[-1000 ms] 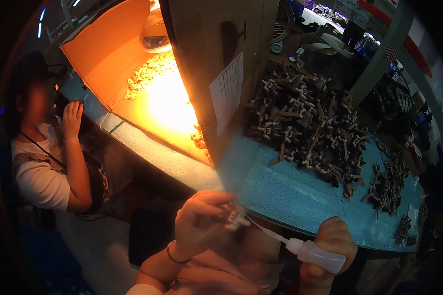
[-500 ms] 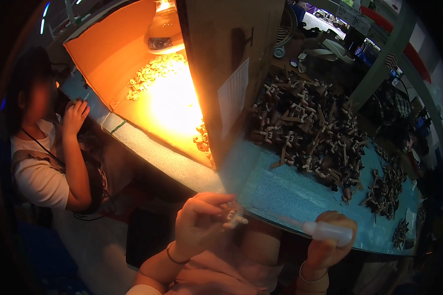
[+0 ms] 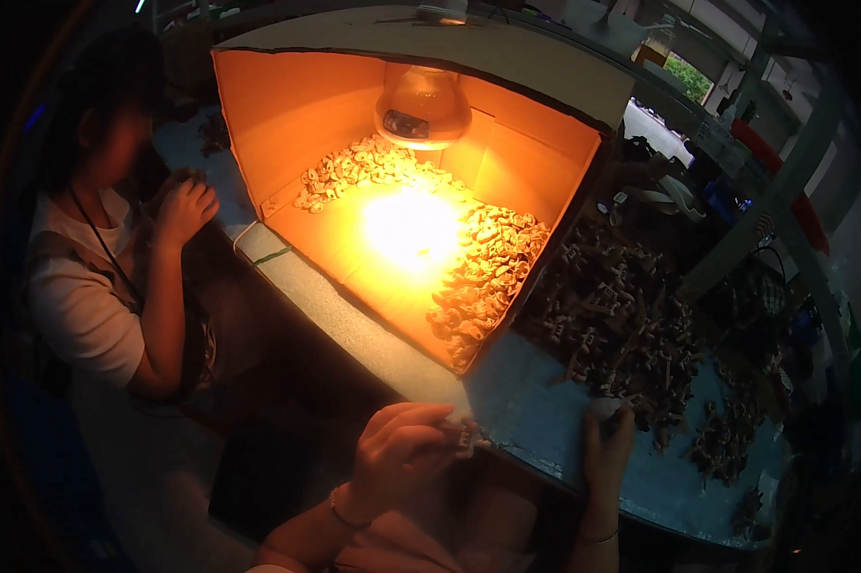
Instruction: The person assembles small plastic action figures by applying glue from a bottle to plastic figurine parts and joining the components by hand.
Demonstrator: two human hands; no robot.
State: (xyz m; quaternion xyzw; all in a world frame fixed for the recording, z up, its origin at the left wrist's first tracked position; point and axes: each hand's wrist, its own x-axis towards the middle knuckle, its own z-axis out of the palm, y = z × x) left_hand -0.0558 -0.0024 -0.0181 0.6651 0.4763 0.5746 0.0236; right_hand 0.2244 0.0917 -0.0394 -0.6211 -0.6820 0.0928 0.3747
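Note:
My left hand is closed, pinching a small pale jointed figure piece between thumb and fingers, in front of the table's edge. My right hand is at the front edge of the blue table, its fingers around a white squeeze bottle. Only part of the bottle shows; the hand and the dim light hide the rest. Past the right hand lies a large pile of brown and pale figure pieces, with a smaller pile to its right.
A cardboard box, open toward me, has a glowing heat lamp over several small pale parts. To the left sits another person, one hand raised. A green-grey metal post rises behind the piles.
My view has turned, so more of the lit box shows. My right hand has moved the bottle from before the table to its front edge and turned it. The left hand keeps its piece.

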